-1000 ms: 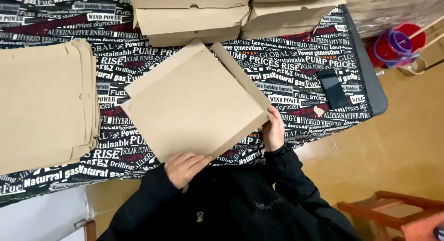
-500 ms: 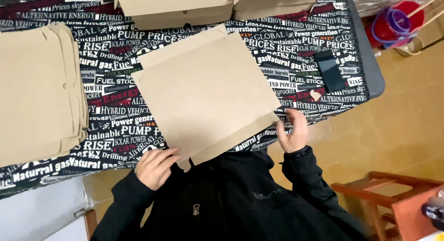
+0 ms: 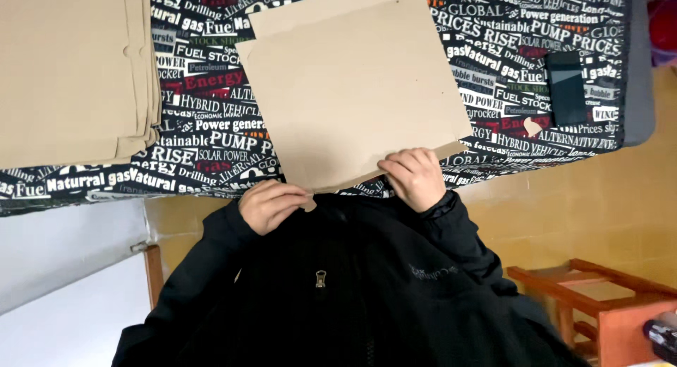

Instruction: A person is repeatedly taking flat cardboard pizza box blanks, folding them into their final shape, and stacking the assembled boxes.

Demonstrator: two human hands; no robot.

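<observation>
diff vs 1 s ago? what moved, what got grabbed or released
The flat brown cardboard sheet has turned slightly and slid with its near edge toward the person's chest. Both hands stayed on that edge: left hand at the near corner, right hand further along. Nothing released. The stack of brown cardboard sheets and the black phone kept their places on the printed tablecloth.

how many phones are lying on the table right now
1. A flat black rectangular phone lies on the printed tablecloth near the table's right end, right of the brown cardboard sheet. Others may be hidden under cardboard.
</observation>
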